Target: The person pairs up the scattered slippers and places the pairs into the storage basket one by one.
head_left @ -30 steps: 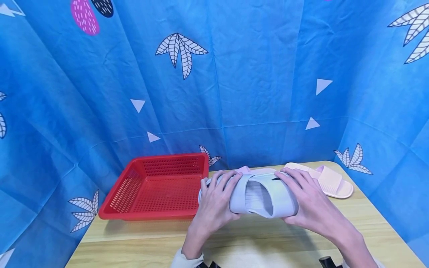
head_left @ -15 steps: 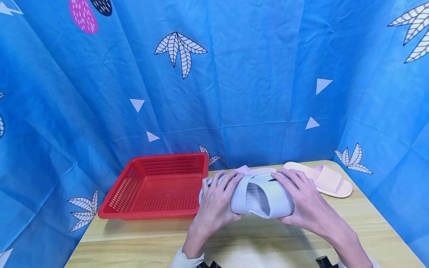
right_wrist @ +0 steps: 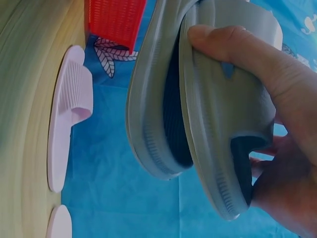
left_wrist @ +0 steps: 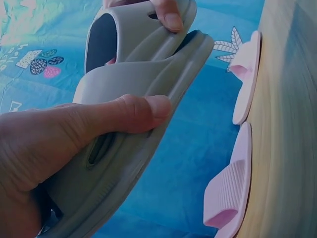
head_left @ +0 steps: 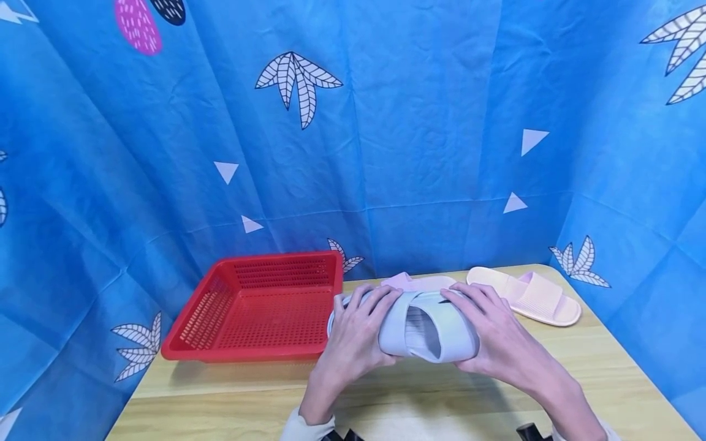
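Two grey slide slippers are held up over the table, with their strap ends overlapping one inside the other. My left hand [head_left: 355, 334] grips the left slipper [left_wrist: 119, 173], its thumb pressed across the side of the strap in the left wrist view. With my right hand [head_left: 499, 337] I hold the right slipper [right_wrist: 223, 104], thumb on its strap and fingers over the far side. The soles run close alongside each other in the right wrist view, a dark gap between them. My palms hide the outer ends of the pair in the head view.
A red plastic basket [head_left: 248, 355] sits at the left of the wooden table [head_left: 231, 410]. Behind my hands lies a pink slipper [head_left: 438, 282], partly hidden. Another pink slipper [head_left: 543, 297] rests at the back right. Blue patterned cloth [head_left: 419, 135] hangs behind and beside the table.
My right hand has shifted slightly left, bringing the right slipper further into the left one. The left hand has barely moved. More of the rear pink slipper shows.
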`<state>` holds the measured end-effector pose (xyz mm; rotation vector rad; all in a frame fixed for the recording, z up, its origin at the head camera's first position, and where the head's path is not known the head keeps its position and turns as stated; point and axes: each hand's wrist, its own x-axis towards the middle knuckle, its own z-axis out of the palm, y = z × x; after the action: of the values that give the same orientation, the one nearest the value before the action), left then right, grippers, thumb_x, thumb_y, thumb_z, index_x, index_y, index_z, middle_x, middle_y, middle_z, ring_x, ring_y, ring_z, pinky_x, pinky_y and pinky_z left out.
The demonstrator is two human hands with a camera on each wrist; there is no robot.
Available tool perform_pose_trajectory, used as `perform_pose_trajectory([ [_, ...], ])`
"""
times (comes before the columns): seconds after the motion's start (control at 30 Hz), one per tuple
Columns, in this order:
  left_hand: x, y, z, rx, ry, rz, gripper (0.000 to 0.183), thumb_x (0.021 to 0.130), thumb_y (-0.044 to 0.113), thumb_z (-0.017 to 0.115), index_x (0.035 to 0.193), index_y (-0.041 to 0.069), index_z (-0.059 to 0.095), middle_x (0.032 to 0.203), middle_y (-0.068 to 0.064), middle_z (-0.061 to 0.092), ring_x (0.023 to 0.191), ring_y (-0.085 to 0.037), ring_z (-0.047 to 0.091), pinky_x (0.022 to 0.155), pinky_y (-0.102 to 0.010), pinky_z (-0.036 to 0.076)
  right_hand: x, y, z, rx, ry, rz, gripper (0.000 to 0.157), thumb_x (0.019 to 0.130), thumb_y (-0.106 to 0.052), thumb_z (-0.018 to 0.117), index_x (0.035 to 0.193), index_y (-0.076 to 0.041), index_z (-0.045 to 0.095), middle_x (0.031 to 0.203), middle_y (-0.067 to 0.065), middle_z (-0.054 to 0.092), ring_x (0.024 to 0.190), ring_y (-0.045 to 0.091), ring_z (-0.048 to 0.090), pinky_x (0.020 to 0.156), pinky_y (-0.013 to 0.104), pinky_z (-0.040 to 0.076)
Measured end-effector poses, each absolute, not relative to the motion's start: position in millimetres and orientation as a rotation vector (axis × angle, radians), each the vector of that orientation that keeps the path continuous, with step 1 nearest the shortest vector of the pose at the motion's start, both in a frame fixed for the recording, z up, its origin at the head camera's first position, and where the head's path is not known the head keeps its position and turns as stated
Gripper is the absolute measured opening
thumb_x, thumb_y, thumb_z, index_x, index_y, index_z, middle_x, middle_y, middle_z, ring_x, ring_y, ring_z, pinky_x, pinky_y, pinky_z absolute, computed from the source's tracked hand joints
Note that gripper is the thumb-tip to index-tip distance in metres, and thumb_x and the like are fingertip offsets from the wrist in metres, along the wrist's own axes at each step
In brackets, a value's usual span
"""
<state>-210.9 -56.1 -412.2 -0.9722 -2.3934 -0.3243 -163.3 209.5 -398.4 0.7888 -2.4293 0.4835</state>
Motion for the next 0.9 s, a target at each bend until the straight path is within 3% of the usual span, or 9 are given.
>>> perform_pose_trajectory([
  [0.23,-210.2,-57.6,-413.1,-0.999,-2.411,-0.317,0.11,0.049,0.067,0.081,0.142,0.026,0.039,0.138,0.005,0.044,0.124,-0.022,0.038,0.088,-0.059,0.034,-159.7,212.0,-401.4,0.778,-2.464,0.456,0.115,0.04,-0.042,0.091,0.141,-0.014,0.044,0.136,0.007,0.045,0.121,0.024,0.038,0.09,0.046,0.036],
  [0.6,-203.0,-57.4,-409.2,-0.992,-2.511,-0.283,0.12,0.052,0.064,0.082,0.15,0.032,0.022,0.147,0.001,0.033,0.13,-0.023,0.032,0.094,-0.055,0.034,-152.8,216.0,-403.3,0.772,-2.445,0.478,0.114,0.043,-0.042,0.09,0.143,-0.015,0.042,0.135,0.008,0.044,0.119,0.025,0.04,0.087,0.045,0.036],
  [0.9,-203.6,-79.9,-406.9,-1.038,-2.4,-0.419,0.098,0.066,0.075,0.06,0.148,0.031,0.03,0.148,0.006,0.031,0.132,-0.017,0.03,0.096,-0.042,0.032,-156.3,216.9,-394.7,0.768,-2.446,0.435,0.116,0.044,-0.044,0.09,0.144,-0.015,0.04,0.133,0.009,0.044,0.118,0.026,0.04,0.087,0.045,0.035],
])
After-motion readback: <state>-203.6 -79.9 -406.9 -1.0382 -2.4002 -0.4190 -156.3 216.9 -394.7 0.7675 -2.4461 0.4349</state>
